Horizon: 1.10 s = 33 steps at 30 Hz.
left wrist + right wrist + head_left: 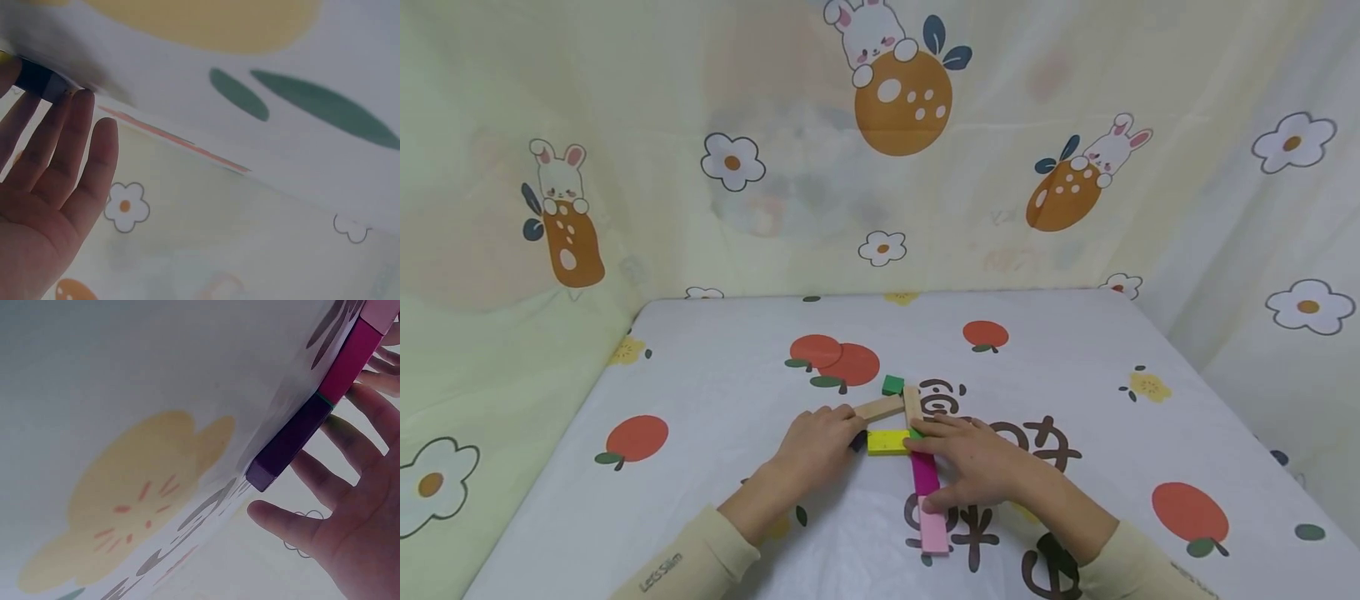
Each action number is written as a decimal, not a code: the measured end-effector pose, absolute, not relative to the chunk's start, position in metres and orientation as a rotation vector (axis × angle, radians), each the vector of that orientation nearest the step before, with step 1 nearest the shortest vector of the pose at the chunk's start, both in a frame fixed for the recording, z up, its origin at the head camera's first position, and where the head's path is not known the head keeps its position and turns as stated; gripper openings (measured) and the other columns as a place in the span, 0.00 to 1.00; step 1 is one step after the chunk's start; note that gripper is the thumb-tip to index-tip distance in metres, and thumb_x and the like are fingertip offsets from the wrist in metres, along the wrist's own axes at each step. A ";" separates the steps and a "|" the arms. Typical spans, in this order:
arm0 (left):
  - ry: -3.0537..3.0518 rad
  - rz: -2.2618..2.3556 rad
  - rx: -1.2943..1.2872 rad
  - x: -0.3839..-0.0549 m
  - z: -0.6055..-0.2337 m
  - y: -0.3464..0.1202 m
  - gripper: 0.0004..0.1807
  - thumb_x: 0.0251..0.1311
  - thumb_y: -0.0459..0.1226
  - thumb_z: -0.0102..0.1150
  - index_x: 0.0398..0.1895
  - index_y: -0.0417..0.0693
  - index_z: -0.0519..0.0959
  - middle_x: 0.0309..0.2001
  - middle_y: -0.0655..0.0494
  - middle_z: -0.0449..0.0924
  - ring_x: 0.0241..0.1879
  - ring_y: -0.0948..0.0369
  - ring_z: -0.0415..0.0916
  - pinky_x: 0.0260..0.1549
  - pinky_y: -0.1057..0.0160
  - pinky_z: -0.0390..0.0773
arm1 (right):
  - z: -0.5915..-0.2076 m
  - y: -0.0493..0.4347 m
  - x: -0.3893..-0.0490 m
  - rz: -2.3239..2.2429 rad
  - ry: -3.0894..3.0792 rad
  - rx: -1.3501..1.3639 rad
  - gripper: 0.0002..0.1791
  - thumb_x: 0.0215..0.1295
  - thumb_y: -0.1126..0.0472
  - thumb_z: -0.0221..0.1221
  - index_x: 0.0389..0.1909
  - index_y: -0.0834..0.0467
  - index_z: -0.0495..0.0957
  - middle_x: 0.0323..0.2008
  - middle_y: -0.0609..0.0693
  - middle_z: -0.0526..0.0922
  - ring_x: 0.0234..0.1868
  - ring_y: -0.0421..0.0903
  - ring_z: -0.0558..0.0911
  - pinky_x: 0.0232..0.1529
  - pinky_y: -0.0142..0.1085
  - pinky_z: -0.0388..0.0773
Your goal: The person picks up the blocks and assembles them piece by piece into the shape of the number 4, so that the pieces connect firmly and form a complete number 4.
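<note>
My left hand (822,442) is beside a black block (858,441), its fingertips at the block in the left wrist view. A yellow block (887,442) lies just right of the black one. My right hand (977,458) rests with spread fingers along a row of blocks: the thumb touches the pink block (934,533), and the upper fingers cover part of a green one (917,434). Between them lies a magenta block (925,473). The right wrist view also shows a dark purple block (290,440) in line with the magenta one, hidden in the head view.
Two light wooden blocks, one slanted (880,407) and one lengthwise (912,404), meet beyond the hands. A small green cube (892,385) sits behind them. The white patterned tablecloth (700,383) meets a printed curtain (790,217) at the back. A black object (1057,553) is at the right wrist.
</note>
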<state>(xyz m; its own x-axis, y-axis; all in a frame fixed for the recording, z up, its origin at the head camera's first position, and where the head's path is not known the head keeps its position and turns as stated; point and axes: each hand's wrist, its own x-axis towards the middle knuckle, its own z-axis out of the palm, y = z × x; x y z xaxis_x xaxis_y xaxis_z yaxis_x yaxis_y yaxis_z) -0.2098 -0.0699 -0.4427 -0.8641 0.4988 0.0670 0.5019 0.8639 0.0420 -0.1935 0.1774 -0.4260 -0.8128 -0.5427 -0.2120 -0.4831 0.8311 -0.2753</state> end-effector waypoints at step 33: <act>-2.847 0.044 -0.900 -0.170 -0.456 -0.064 0.25 0.62 0.52 0.69 0.60 0.53 0.81 0.58 0.55 0.81 0.56 0.54 0.75 0.52 0.53 0.82 | -0.431 0.177 -0.193 -0.283 2.752 -0.793 0.43 0.53 0.34 0.72 0.72 0.40 0.74 0.78 0.44 0.66 0.81 0.58 0.58 0.72 0.69 0.60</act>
